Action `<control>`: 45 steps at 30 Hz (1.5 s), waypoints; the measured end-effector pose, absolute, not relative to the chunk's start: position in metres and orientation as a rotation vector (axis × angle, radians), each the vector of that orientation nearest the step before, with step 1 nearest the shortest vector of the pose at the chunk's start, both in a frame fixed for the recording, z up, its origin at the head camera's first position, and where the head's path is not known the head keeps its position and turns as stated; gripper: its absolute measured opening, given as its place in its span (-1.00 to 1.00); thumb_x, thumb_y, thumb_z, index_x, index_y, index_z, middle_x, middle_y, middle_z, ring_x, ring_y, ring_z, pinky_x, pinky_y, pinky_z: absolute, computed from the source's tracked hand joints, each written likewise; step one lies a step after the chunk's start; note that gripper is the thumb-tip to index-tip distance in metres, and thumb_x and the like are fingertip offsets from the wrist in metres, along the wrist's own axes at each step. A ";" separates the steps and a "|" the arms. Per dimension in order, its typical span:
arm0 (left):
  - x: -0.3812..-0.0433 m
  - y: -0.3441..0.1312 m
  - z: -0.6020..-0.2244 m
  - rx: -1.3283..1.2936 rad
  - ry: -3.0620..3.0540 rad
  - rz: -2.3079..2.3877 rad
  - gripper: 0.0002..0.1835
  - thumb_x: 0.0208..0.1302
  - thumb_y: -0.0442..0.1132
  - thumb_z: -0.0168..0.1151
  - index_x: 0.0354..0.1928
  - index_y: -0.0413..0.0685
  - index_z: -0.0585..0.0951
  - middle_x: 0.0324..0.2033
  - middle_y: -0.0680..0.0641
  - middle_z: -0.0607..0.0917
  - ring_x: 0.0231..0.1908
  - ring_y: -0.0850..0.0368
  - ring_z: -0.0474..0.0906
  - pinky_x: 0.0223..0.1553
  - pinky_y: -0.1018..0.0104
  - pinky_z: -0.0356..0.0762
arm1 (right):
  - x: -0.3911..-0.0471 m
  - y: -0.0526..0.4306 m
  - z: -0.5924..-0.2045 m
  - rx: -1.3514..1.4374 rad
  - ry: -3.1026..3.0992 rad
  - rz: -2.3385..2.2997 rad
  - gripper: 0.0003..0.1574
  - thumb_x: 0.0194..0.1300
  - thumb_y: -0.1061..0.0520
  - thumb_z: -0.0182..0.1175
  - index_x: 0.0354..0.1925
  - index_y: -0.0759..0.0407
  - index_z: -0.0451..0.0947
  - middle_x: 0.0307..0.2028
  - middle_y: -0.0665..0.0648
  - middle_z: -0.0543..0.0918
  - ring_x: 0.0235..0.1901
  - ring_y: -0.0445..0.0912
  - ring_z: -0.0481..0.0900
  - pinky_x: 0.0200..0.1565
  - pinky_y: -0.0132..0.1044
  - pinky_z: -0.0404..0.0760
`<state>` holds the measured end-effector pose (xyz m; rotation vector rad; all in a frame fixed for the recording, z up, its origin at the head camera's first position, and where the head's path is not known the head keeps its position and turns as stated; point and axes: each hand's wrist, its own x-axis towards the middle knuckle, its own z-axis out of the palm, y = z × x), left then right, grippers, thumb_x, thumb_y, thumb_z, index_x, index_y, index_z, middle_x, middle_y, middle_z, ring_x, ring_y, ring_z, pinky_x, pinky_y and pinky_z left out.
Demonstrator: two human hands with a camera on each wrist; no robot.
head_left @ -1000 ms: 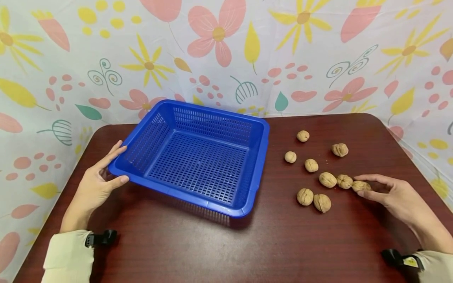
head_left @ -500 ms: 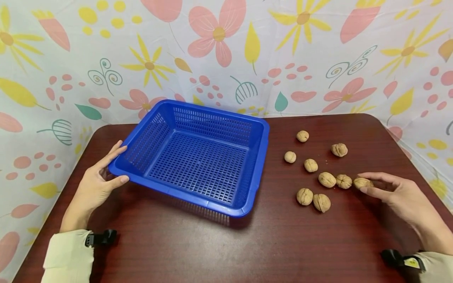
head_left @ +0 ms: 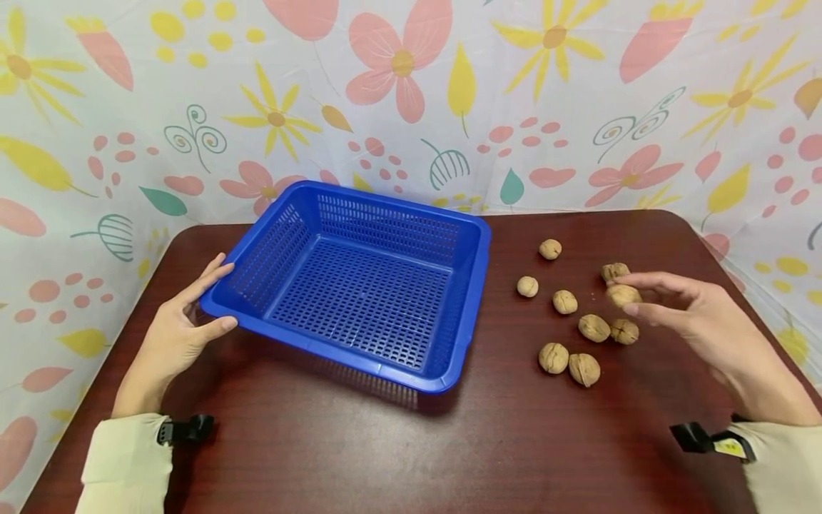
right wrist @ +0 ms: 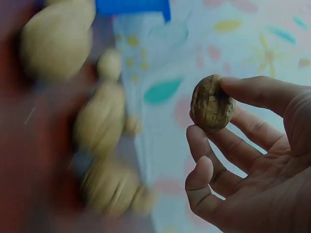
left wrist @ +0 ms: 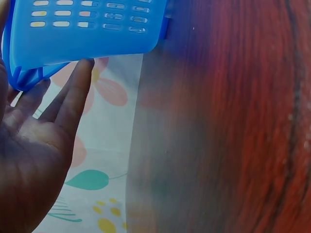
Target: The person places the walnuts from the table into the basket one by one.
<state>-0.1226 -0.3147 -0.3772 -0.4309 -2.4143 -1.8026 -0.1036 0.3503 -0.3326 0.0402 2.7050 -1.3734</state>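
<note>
At the left of the head view, the front-left corner of a blue rectangular plastic basket with slotted walls (head_left: 334, 357) is held by the left hand (head_left: 173, 328), with the rim taken between the thumb and the spread fingers. In the left wrist view, the fingertips are seen against the basket's blue side at the upper left.

At the right of the head view, a tan, wrinkled, whole walnut (head_left: 623, 295) is pinched between the thumb and fingers of the right hand (head_left: 719, 325). In the right wrist view, this walnut is shown right of centre, with the little finger left apart from it.

Eight loose tan walnuts (head_left: 565, 301) are scattered over the right part of a dark red-brown wooden table (head_left: 321, 457); one is partly covered by the held walnut and the fingers. The upper frame is filled by a white cloth printed with pink, yellow and green flowers and leaves (head_left: 494, 93). Cream sleeves (head_left: 128, 460) and black wrist straps (head_left: 186, 430) are worn on both arms.
</note>
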 end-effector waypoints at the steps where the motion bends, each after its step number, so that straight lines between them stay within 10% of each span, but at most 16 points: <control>1: -0.123 -0.315 -0.377 -0.432 -2.416 -1.802 -0.24 0.29 -0.58 0.34 0.53 -0.21 0.38 0.65 0.02 0.19 0.55 0.28 0.21 0.26 0.72 0.36 | -0.108 0.341 -0.326 0.004 2.697 -1.373 -0.49 0.48 0.05 0.32 0.34 0.00 0.58 0.00 -0.38 0.73 -0.08 -0.38 0.63 -0.14 -0.53 0.54; 17: -0.121 -0.317 -0.380 -0.423 -2.391 -1.838 -0.25 0.30 -0.59 0.33 0.52 -0.21 0.39 0.65 0.04 0.19 0.53 0.34 0.23 0.23 0.71 0.41 | -0.182 0.142 -0.246 -0.671 2.390 -1.431 -0.60 0.35 0.14 0.42 0.15 -0.01 0.74 0.05 -0.02 0.80 0.08 -0.11 0.70 0.11 -0.33 0.61; 28: -0.123 -0.316 -0.376 -0.426 -2.412 -1.816 -0.25 0.31 -0.57 0.34 0.53 -0.20 0.38 0.65 0.04 0.18 0.48 0.37 0.27 0.20 0.70 0.44 | -0.232 0.029 -0.267 -0.801 2.091 -1.431 -0.62 0.37 0.15 0.38 0.15 0.04 0.72 -0.01 0.02 0.81 -0.06 -0.11 0.65 -0.14 -0.22 0.51; 45: -0.124 -0.302 -0.373 -0.384 -2.432 -1.817 -0.24 0.31 -0.53 0.37 0.54 -0.13 0.39 0.66 0.01 0.15 0.55 0.09 0.26 0.18 0.68 0.47 | -0.254 -0.035 -0.326 -0.806 2.035 -1.266 -0.60 0.39 0.16 0.36 0.18 0.08 0.70 0.18 0.04 0.72 0.09 -0.10 0.58 0.14 0.17 0.55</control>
